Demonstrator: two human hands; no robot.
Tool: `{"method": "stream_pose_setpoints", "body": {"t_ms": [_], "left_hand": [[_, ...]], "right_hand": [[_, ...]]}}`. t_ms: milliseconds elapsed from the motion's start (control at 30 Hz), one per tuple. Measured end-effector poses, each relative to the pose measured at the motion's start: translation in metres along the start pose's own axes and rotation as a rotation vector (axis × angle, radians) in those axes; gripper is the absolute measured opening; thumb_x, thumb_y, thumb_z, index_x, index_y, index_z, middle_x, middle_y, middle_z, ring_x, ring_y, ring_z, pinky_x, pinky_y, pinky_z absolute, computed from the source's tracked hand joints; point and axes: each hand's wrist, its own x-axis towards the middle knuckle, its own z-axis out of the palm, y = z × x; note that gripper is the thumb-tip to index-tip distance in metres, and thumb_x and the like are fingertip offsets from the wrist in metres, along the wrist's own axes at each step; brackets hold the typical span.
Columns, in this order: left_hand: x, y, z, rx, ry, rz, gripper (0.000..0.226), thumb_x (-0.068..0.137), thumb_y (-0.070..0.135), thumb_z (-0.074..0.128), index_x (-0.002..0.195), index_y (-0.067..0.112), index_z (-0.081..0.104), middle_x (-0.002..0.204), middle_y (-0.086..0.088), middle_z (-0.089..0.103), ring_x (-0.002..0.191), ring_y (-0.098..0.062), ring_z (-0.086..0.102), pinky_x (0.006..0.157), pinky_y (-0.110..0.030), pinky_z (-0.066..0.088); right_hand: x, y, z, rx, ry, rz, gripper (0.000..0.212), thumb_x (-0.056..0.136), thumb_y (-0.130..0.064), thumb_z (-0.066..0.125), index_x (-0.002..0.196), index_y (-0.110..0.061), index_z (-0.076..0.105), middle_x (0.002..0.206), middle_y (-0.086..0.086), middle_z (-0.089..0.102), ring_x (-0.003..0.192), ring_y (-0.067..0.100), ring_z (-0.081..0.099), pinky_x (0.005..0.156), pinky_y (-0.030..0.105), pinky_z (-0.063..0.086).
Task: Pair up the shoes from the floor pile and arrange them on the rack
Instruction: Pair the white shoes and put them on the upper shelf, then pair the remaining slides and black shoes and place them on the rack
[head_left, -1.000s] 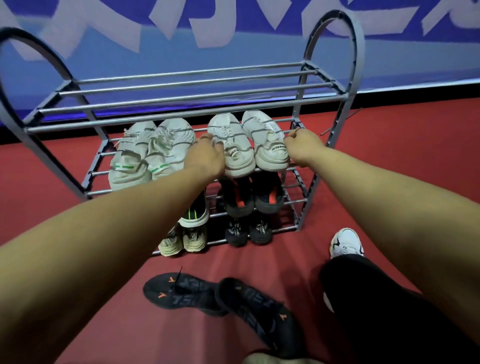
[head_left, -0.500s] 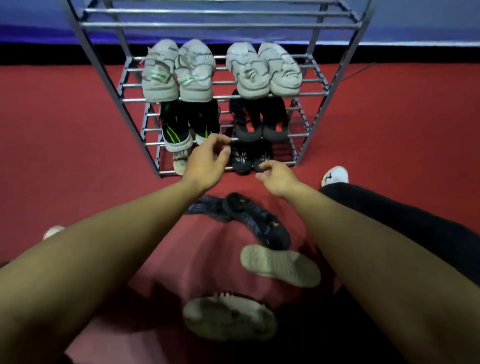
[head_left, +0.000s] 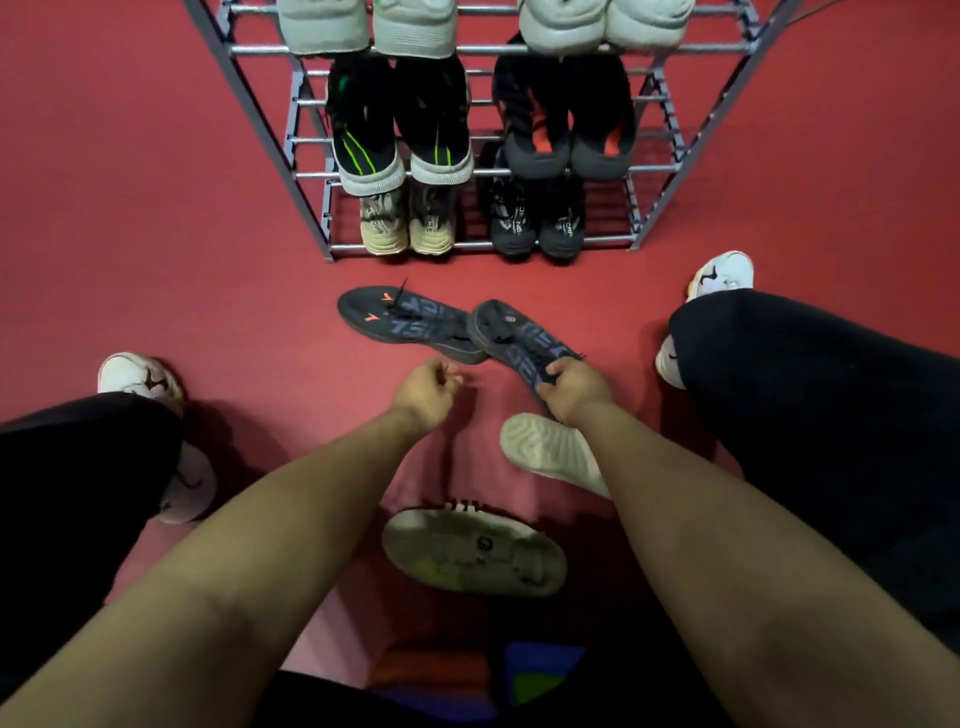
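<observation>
- Head view, the floor: two dark shoes with orange marks lie on the red floor (head_left: 156, 208) just in front of the rack (head_left: 519, 50). The left dark shoe (head_left: 405, 322) lies on its side, and the right dark shoe (head_left: 519, 338) overlaps its near end.
- Nearer the person, two pale shoes lie sole-up: one pale shoe (head_left: 545, 449) partly under the right forearm, the other pale sole (head_left: 472, 551) nearest of all.
- The rack: the lower tiers hold pairs set side by side, with black-and-green and black-and-orange pairs on the middle tier, a beige and a dark pair at the bottom, and pale pairs above, cut off by the frame edge.
- Handling: these look like light, soft-topped trainers with flexible soles, easy to lift one-handed. The heel collar or the laced throat seems the surest hold, as a loose lace could snag on the neighbouring shoe.
- The right hand (head_left: 574, 387) has its fingers (head_left: 551, 375) curled closed on the near end of the right dark shoe, apparently pinching its upper by the laces.
- The left hand (head_left: 426, 392) hovers just near the left dark shoe, fingers loosely curled and part open, holding nothing and not clearly touching it.
- Judged from this, the dark pair is next for the rack.
</observation>
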Motion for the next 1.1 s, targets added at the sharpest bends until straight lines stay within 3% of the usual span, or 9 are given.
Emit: {"method": "stream_pose_setpoints", "body": {"t_ms": [167, 233, 400, 600, 667, 733, 800, 933, 1100], "left_hand": [[0.03, -0.004, 0.002, -0.195, 0.055, -0.144, 0.007, 0.095, 0.018, 0.053, 0.098, 0.014, 0.058, 0.087, -0.003, 0.06, 0.081, -0.016, 0.054, 0.087, -0.04, 0.05], [0.036, 0.002, 0.0, -0.334, 0.094, -0.182, 0.006, 0.096, 0.014, 0.05, 0.099, 0.016, 0.055, 0.082, 0.001, 0.057, 0.075, -0.016, 0.053, 0.078, -0.034, 0.049], [0.046, 0.015, -0.011, -0.412, 0.068, -0.155, 0.013, 0.097, 0.004, 0.047, 0.105, 0.013, 0.051, 0.076, 0.005, 0.052, 0.061, -0.007, 0.046, 0.056, -0.012, 0.04], [0.05, 0.029, -0.035, -0.38, 0.14, -0.094, 0.015, 0.096, 0.012, 0.054, 0.11, 0.008, 0.058, 0.088, 0.0, 0.057, 0.07, -0.008, 0.05, 0.059, -0.007, 0.041], [0.048, 0.04, -0.047, -0.358, 0.152, -0.098, 0.01, 0.095, 0.023, 0.056, 0.097, 0.014, 0.06, 0.094, -0.002, 0.059, 0.084, -0.013, 0.053, 0.067, -0.009, 0.042], [0.047, 0.048, -0.057, -0.365, 0.111, -0.166, 0.024, 0.095, 0.04, 0.053, 0.09, 0.019, 0.063, 0.101, -0.003, 0.064, 0.097, -0.018, 0.058, 0.087, -0.021, 0.043], [0.041, 0.052, -0.067, -0.39, 0.048, -0.282, 0.04, 0.091, 0.053, 0.05, 0.108, 0.019, 0.063, 0.112, -0.003, 0.062, 0.106, -0.024, 0.058, 0.097, -0.034, 0.045], [0.009, 0.036, -0.087, -0.606, -0.102, -0.445, 0.04, 0.082, 0.057, 0.06, 0.103, 0.022, 0.059, 0.077, 0.0, 0.063, 0.064, -0.017, 0.058, 0.057, -0.024, 0.045], [-0.016, -0.005, -0.115, -0.696, -0.155, -0.532, 0.042, 0.082, 0.063, 0.052, 0.076, 0.022, 0.05, 0.063, 0.003, 0.054, 0.057, -0.014, 0.049, 0.059, -0.024, 0.04]], "right_hand": [[0.03, -0.027, 0.02, -0.156, 0.02, 0.037, 0.068, 0.084, -0.048, 0.065, 0.139, -0.013, 0.045, 0.143, 0.013, 0.046, 0.129, 0.035, 0.048, 0.106, 0.044, 0.042], [0.036, -0.035, 0.032, -0.203, 0.033, 0.045, 0.072, 0.085, -0.047, 0.067, 0.141, -0.01, 0.039, 0.145, 0.013, 0.043, 0.132, 0.035, 0.045, 0.103, 0.046, 0.042], [0.048, -0.033, 0.04, -0.302, 0.081, -0.005, 0.045, 0.094, -0.028, 0.057, 0.134, -0.014, 0.043, 0.14, 0.011, 0.047, 0.123, 0.034, 0.053, 0.089, 0.044, 0.047], [0.034, -0.031, 0.018, -0.344, 0.206, -0.099, 0.03, 0.095, -0.015, 0.048, 0.125, -0.02, 0.045, 0.127, 0.007, 0.051, 0.115, 0.032, 0.054, 0.079, 0.042, 0.046], [0.013, -0.035, 0.012, -0.406, 0.329, -0.196, 0.028, 0.095, -0.013, 0.046, 0.122, -0.02, 0.047, 0.12, 0.007, 0.052, 0.111, 0.031, 0.054, 0.073, 0.041, 0.047], [-0.011, -0.047, 0.009, -0.483, 0.446, -0.374, 0.029, 0.092, -0.013, 0.042, 0.117, -0.02, 0.054, 0.11, 0.008, 0.057, 0.103, 0.031, 0.057, 0.065, 0.041, 0.049], [-0.025, -0.059, 0.008, -0.549, 0.523, -0.575, 0.036, 0.085, -0.015, 0.037, 0.107, -0.023, 0.064, 0.094, 0.005, 0.061, 0.086, 0.029, 0.062, 0.056, 0.038, 0.049], [-0.024, -0.076, -0.004, -0.641, 0.555, -0.775, 0.038, 0.079, -0.016, 0.036, 0.096, -0.024, 0.069, 0.087, 0.002, 0.063, 0.078, 0.028, 0.062, 0.057, 0.037, 0.049], [-0.003, -0.092, -0.008, -0.802, 0.418, -1.148, 0.031, 0.075, -0.009, 0.059, 0.101, -0.024, 0.068, 0.093, 0.002, 0.065, 0.082, 0.028, 0.062, 0.05, 0.032, 0.049]]}}
